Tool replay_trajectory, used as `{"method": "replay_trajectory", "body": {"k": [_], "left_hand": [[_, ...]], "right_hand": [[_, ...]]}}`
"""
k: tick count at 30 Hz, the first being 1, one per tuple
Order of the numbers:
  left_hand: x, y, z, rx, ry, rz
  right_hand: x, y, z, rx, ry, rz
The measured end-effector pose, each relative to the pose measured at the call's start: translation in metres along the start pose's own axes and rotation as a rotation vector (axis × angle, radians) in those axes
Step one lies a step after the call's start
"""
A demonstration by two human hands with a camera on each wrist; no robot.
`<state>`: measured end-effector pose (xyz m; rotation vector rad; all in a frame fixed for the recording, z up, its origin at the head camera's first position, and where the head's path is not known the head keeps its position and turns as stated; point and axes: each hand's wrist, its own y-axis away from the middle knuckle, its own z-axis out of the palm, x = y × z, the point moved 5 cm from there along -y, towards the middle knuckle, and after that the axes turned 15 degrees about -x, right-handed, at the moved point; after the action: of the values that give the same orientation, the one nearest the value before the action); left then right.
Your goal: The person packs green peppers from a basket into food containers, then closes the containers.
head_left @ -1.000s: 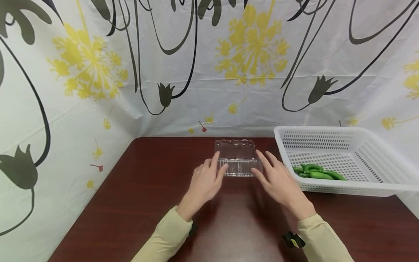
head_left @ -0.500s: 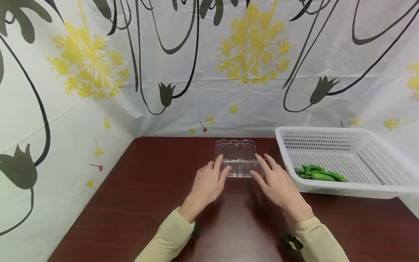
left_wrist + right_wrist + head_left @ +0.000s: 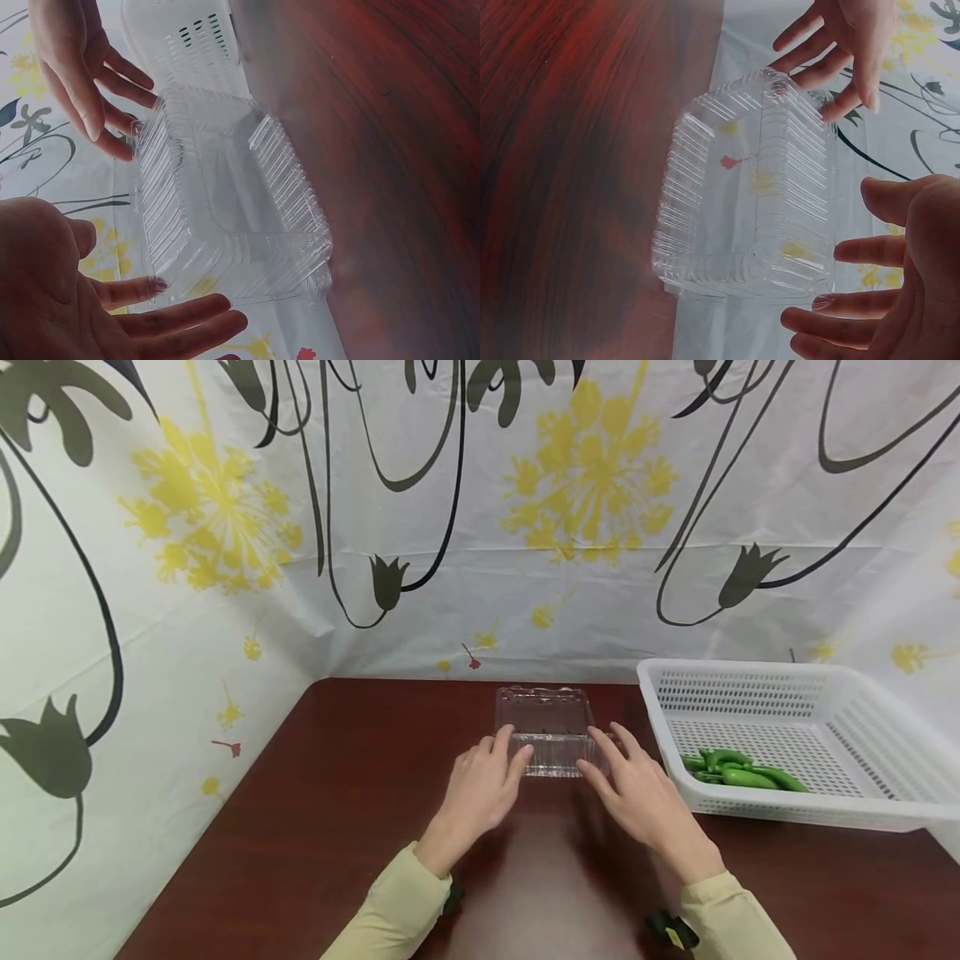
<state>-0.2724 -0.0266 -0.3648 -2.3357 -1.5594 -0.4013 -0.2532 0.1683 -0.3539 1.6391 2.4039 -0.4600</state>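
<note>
Here, the left hand [image 3: 477, 787] and right hand [image 3: 645, 792], both loosely spread, flank a clear box [image 3: 557, 757] on the table [image 3: 352, 793], perhaps touching it; green peppers [image 3: 748, 777] lie in a white basket [image 3: 825, 812].

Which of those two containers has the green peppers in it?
The white perforated basket, on the right: green peppers lie at its near left corner, while the clear plastic box shows none.

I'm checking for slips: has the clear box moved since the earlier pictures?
No, not visibly: in the head view, the box sits as near the back edge of the table as before, and its gap to the basket looks unchanged.
</note>
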Motion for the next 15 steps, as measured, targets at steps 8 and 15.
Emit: {"method": "replay_trajectory", "body": {"k": [8,15], "left_hand": [[0.0041,0.0009,0.0008,0.008,-0.006,-0.028],[0.0044,0.0009,-0.0052,0.077,-0.011,-0.048]], "right_hand": [[0.0015,0.0039,0.0003,0.026,-0.005,-0.016],[0.0016,-0.0027,-0.0018,0.038,0.009,-0.035]]}}
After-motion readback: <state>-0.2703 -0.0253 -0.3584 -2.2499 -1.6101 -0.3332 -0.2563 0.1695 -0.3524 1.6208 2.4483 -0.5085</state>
